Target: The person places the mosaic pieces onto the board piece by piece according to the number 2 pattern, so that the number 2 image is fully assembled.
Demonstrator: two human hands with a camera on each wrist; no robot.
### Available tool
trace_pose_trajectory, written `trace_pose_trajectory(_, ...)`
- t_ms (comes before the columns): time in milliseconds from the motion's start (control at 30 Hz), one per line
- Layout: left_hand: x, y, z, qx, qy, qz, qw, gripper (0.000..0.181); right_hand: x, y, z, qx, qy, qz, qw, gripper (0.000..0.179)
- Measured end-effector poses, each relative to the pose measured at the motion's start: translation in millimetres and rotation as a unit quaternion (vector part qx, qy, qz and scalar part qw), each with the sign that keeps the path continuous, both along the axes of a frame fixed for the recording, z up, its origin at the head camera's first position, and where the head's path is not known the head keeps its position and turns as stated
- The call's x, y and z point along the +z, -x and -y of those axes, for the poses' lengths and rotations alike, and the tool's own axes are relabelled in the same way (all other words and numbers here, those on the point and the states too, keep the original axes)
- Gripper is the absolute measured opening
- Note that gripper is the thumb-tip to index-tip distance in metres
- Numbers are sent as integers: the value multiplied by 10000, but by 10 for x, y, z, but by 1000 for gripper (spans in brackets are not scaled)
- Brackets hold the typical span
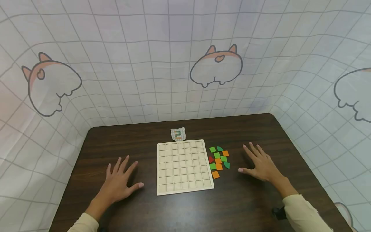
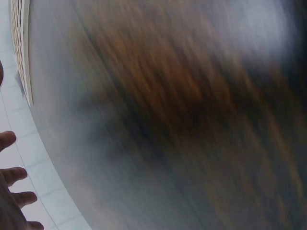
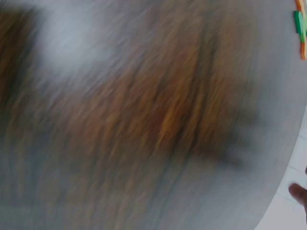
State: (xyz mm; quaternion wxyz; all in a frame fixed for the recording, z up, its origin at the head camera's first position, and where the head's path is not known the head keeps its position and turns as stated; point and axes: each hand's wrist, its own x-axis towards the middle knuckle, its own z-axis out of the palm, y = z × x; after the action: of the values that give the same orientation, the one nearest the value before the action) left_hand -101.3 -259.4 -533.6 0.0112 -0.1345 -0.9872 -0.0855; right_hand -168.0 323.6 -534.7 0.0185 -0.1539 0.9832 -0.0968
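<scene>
The right hand [image 1: 262, 166] is holding nothing, and its fingers are pointing wide apart. I cannot tell if it is touching the dark brown wooden surface [image 1: 185, 211]. Just to its left, a little group of flat, bright pieces is lying with a small gap in between. The dark green, round-sided piece [image 1: 227, 165] is lying on the side near this hand, and so is the orange square piece [image 1: 225, 153] farther up. The light green square piece [image 1: 213, 166] and the red pointed piece [image 1: 211, 159] are sitting on the far side of the group, right by the board. The whole group is making a longish patch, running from near the person to farther away.

Next to the left is the pale, square board with a grid [image 1: 183, 167], its right edge running along the pieces. Past its top edge, a small paper card with a coloured picture [image 1: 178, 134] is lying.

The left hand [image 1: 118, 183] is also holding nothing, its fingers wide. It is lying left of the board, so the board is coming between it and the pieces. The right hand is being the nearer one.
</scene>
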Motion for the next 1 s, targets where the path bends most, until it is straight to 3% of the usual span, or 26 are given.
trace_pose_trajectory(367,-97,-131,-401,-423,-726,14,9965,75,43,119,259,-70,988,285,9947,86)
trace_pose_trajectory(667,-191,-182,-631,-473,-1040,373,9927,70,-26,273,471,-24,1678,122,9857,60)
trace_pose_trajectory(800,-241,-197,-675,-555,-1136,568,9903,68,-72,360,548,-62,1779,167,9839,51)
trace_pose_trajectory(1000,-256,-200,-741,-428,-1226,713,9890,63,-130,484,661,-61,1889,210,9817,44)
